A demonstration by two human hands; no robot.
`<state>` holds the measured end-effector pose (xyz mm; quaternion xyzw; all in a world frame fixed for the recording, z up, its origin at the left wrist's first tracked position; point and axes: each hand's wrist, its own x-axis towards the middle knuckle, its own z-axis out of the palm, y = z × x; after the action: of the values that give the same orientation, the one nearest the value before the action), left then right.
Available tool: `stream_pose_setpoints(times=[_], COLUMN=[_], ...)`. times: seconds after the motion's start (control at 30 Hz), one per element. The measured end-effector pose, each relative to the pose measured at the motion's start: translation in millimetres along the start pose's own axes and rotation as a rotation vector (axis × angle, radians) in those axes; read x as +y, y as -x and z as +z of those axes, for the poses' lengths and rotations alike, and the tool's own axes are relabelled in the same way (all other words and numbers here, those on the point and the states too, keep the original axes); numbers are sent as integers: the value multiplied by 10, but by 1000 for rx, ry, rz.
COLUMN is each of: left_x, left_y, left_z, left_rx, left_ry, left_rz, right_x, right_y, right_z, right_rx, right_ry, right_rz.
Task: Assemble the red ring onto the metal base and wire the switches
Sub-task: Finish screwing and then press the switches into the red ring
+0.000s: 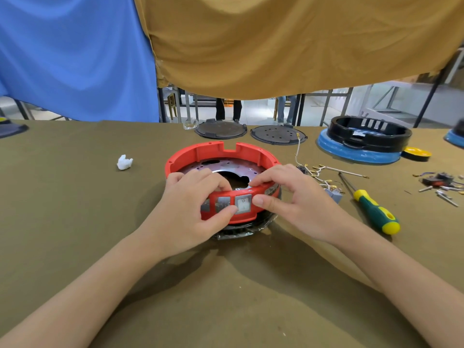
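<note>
Both hands grasp the red ring near wall: left hand beside the switch, right hand flanking it, nearer the wires.

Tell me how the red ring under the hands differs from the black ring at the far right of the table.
The red ring sits on the metal base; the black ring sits on a blue base.
The left hand and right hand grip the red ring at its near edge; nothing touches the black ring.
A switch shows in the red ring's front; none is visible on the black ring.
Both are round, open-centred plastic rings.
</note>
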<state>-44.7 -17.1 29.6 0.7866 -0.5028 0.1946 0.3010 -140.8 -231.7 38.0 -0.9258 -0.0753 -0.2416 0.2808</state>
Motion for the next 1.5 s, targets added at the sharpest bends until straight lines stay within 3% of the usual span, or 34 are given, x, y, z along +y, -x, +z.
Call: stream_pose_setpoints(times=[0.77,0.97,1.27,1.43,1.5], left_x=[73,52,58,58,50], left_y=[-18,-8,-49,-22,-22], left_z=[50,18,65,38,42], left_rx=[-10,11,-1,12,6], left_ry=[-55,73,79,89,73], left_rz=[-69,-80,-116,-115,-112], right_x=[-100,-98,-156,-104,-100], right_y=[-2,38,-100,32,59], right_z=[89,23,126,27,35], right_rx=[-11,-42,73,-95,-78], right_ry=[341,68,-29,-30,4], right_rz=[-89,-4,98,45,41])
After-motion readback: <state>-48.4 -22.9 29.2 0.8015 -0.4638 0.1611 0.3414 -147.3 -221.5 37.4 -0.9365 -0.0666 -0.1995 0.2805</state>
